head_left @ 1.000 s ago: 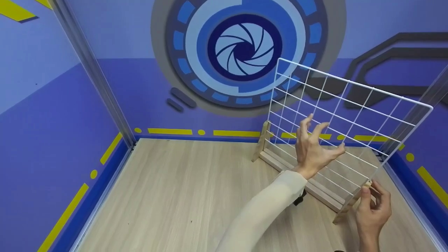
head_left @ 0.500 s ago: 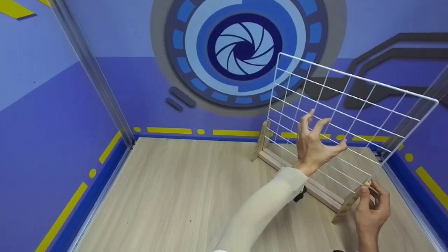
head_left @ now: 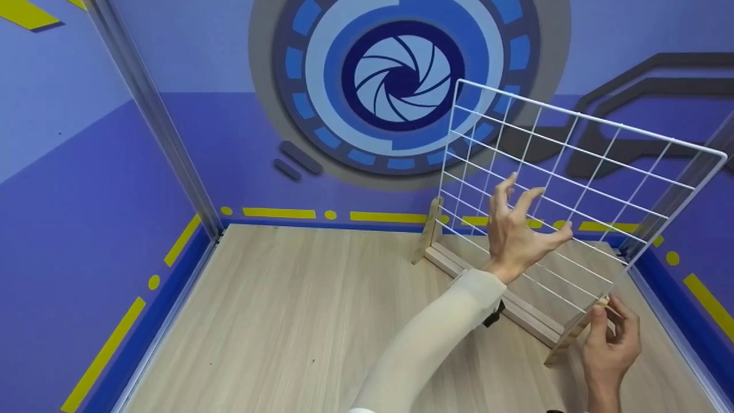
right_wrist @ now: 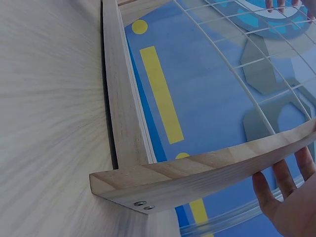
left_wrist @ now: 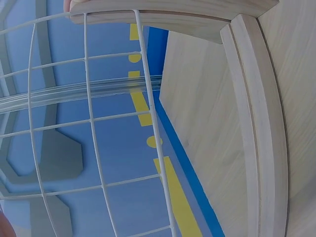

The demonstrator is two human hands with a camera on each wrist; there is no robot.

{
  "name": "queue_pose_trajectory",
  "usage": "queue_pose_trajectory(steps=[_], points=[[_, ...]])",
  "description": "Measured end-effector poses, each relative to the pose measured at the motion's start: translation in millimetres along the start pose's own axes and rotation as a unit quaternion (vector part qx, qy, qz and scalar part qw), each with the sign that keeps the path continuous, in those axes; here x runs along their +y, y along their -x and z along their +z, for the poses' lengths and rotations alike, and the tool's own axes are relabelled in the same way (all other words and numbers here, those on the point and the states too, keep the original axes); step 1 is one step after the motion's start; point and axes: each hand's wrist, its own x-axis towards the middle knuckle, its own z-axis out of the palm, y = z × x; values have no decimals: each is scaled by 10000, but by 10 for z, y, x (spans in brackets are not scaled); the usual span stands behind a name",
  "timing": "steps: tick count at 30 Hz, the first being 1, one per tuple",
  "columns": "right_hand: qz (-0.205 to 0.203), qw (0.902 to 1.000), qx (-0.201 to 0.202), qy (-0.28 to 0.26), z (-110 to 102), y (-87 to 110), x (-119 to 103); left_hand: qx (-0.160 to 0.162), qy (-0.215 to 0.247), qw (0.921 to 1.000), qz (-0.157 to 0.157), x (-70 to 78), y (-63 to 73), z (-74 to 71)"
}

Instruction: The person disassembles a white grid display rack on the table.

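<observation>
A white wire grid panel (head_left: 578, 115) rises slanted from a wooden stand, whose near side post (head_left: 565, 341) and far side post (head_left: 427, 235) are joined by a grooved crossbar (head_left: 533, 328). My left hand (head_left: 513, 238) grips the grid's wires with bent, spread fingers, hiding part of the mesh. With thumb and fingers, my right hand (head_left: 613, 344) holds the near post at its upper end, close to the grid's lower corner. In the right wrist view the fingers curl around the post (right_wrist: 222, 163), and two screw heads (right_wrist: 140, 203) show at its foot.
The stand rests on a light wooden tabletop (head_left: 275, 321), toward its right side. Printed blue panels (head_left: 344, 160) close in the back and sides, with metal corner posts (head_left: 155, 115). A black item (head_left: 494, 315) is at the left sleeve's cuff.
The grid's top edge has risen, its near upper corner swinging up and to the right. My left hand has moved slightly up with it; my right hand has stayed on the post.
</observation>
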Motion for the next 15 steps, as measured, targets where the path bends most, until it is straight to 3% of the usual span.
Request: queue_pose_trajectory(steps=[6, 15], points=[[108, 9999, -10, 55, 19, 22, -73, 57, 15, 10000, 10, 9, -19, 0], [60, 9999, -49, -104, 0, 5, -21, 214, -22, 9994, 276, 101, -130, -44]])
